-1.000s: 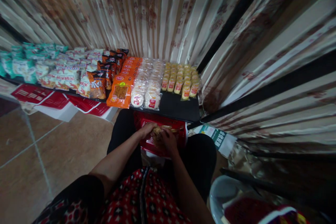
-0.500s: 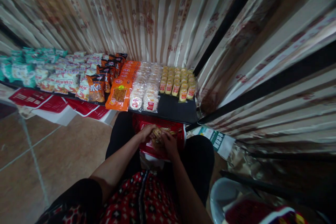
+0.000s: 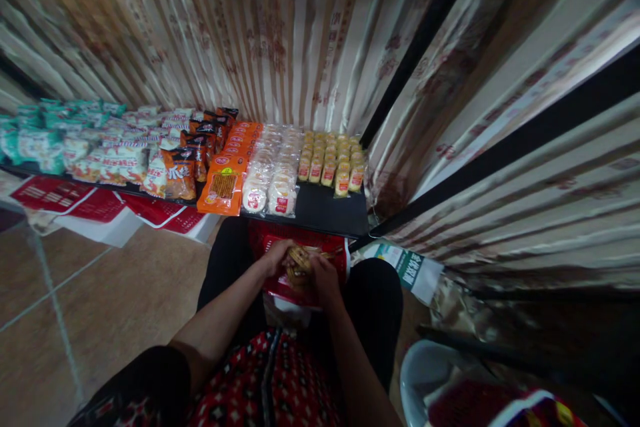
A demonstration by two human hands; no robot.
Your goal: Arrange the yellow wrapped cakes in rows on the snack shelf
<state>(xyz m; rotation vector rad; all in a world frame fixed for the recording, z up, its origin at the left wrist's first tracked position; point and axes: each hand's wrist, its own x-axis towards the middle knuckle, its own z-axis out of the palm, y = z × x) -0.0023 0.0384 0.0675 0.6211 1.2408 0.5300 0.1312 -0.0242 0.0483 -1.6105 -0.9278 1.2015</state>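
Between left grip (image 3: 277,257) and right grip (image 3: 326,277), both closed on its sides: brown bundle (image 3: 300,261), over red packaging (image 3: 283,289).

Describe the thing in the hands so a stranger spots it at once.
Find the long black shelf, then look just below its right end to the red packaging. In front of that, the left hand and right hand hold a yellow-brown bundle. Its golden-brown colour sets it apart from the red around it.
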